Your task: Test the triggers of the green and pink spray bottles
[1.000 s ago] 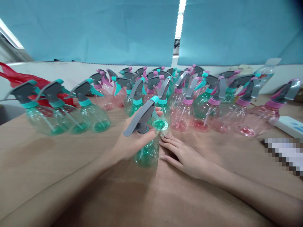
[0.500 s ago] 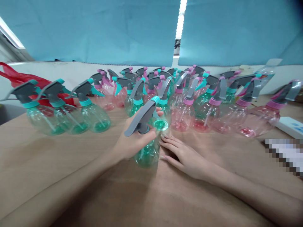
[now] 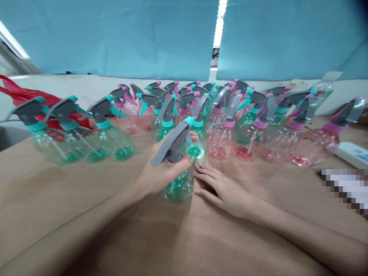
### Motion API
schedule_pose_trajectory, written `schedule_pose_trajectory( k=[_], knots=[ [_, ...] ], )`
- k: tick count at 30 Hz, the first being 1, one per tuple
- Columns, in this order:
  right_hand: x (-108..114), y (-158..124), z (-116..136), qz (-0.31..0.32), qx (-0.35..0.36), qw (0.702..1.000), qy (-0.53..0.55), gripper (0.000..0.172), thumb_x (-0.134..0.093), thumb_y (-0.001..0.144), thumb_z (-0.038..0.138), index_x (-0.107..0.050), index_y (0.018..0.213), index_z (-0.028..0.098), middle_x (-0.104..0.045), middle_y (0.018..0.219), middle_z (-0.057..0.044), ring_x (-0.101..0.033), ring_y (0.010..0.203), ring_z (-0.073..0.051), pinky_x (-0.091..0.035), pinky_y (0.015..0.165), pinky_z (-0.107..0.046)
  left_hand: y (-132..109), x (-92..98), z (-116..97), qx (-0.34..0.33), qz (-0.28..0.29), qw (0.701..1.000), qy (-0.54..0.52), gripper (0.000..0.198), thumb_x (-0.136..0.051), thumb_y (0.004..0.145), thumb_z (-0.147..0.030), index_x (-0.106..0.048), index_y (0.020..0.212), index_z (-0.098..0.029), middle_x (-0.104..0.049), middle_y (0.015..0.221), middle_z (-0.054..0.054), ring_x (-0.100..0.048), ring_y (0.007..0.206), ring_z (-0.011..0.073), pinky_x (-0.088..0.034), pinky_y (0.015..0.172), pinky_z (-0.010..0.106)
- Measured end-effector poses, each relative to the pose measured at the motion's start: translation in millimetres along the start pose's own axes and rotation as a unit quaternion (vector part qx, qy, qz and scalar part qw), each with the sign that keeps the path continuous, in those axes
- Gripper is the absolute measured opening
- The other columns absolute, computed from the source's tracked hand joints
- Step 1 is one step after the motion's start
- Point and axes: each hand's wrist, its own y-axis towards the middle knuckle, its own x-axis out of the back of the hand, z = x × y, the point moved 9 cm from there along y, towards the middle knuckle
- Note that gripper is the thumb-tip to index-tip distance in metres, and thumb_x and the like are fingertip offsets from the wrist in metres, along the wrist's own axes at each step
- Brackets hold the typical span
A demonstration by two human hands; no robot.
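Observation:
A clear green spray bottle (image 3: pixel 178 188) with a grey and teal trigger head stands upright on the wooden table (image 3: pixel 207 245). My left hand (image 3: pixel 163 168) is wrapped around its neck, just under the head, and covers the collar. On the bottle's right, my right hand (image 3: pixel 224 188) rests on the tabletop with fingers stretched toward the bottle's lower side. Its fingertips are close to the bottle; whether they touch it I cannot tell. Directly behind stands another green spray bottle (image 3: pixel 196 143), partly covered by the held bottle's head and my left fingers.
Three green spray bottles (image 3: pixel 116 145) line up at the left, before a red plastic bag (image 3: pixel 34 94). Several pink and green spray bottles (image 3: pixel 221 143) crowd the back and right. A white box (image 3: pixel 352 153) and a pixelated object (image 3: pixel 346 188) lie at the right edge.

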Motion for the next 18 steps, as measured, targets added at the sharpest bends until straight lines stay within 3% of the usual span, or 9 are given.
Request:
schedule_pose_trajectory(
  k=[7,12,18],
  knots=[
    [-2.5,0.0,-1.8,0.010,-0.003,1.000,-0.016,0.054,-0.044,0.098,0.048,-0.052,0.138,0.014,-0.049,0.146,-0.012,-0.039,0.138,-0.027,-0.036,0.113,-0.047,-1.0,0.8,0.1,-0.004,0.007,1.000,0.013,0.041,-0.055,0.074,-0.011,-0.059,0.114,-0.022,-0.068,0.118,0.005,-0.068,0.092,0.0201,-0.055,0.076,0.031],
    [-3.2,0.3,-1.8,0.017,-0.008,1.000,-0.021,0.055,-0.043,0.098,0.049,-0.052,0.137,0.011,-0.047,0.147,-0.013,-0.038,0.139,-0.026,-0.034,0.114,-0.045,-1.5,-1.0,3.7,0.006,0.012,1.000,0.007,0.043,-0.055,0.074,-0.014,-0.058,0.116,-0.023,-0.067,0.117,0.004,-0.066,0.072,0.0151,-0.055,0.068,0.031],
    [-3.4,0.3,-1.4,0.017,-0.007,1.000,-0.022,0.054,-0.044,0.098,0.049,-0.052,0.137,0.013,-0.048,0.147,-0.012,-0.038,0.139,-0.026,-0.035,0.114,-0.045,-1.0,-1.1,2.4,0.003,0.012,1.000,0.024,0.041,-0.054,0.074,-0.013,-0.058,0.113,-0.024,-0.068,0.112,0.001,-0.065,0.071,0.0138,-0.053,0.069,0.030]
  ],
)
